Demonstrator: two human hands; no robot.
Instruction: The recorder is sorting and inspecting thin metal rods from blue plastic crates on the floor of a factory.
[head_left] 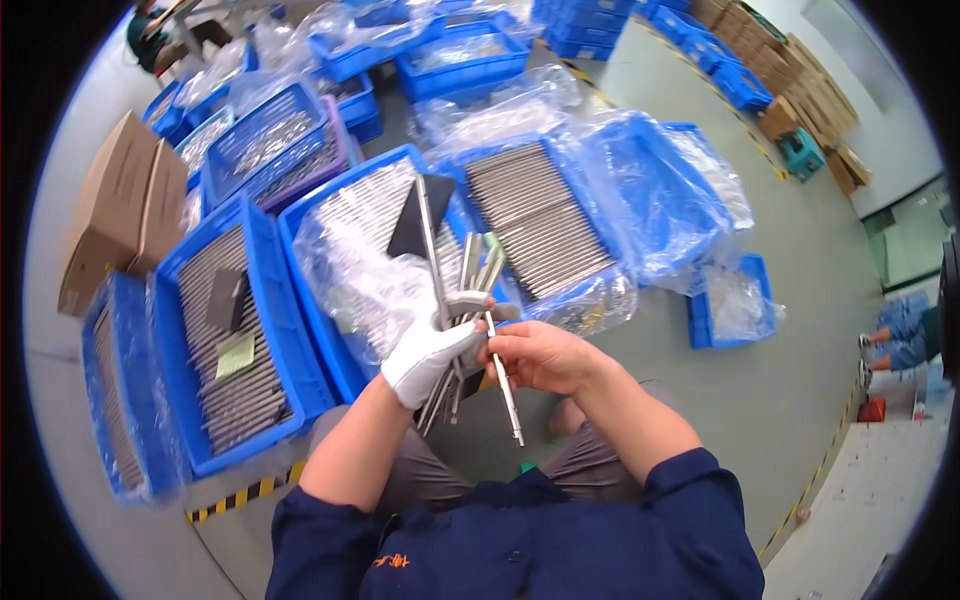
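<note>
1. Here we are, with work in hand: the left hand (425,352), in a white glove, has its fingers curled around a bunch of rods (470,262), metal ends poking out both far and near.

2. And over to the right hand (545,358), bare, with thumb and fingers pinching one slim rod (507,395), its near end slanting down to the right. Its far end is right by the glove; touching or just beside, I can't tell.

3. One long rod (431,225) stretches to the far side from the gloved grip, well beyond the rest.

4. What's done? Beyond the hands, slightly right, tight rows of rods (540,225) lie side by side, so that batch looks laid out. The left bin (283,320) carries rows too, with a dark block (227,300) and a pale green slip (236,355) on top.

5. The middle bin (318,325) also shows rods, partly under clear plastic (365,265), so no full count there.

6. What's left? I'd call it midway: the handheld rods are out of the bins, and the slim one is apart from the bunch. Whether it's joining or leaving, I can't say.
</note>
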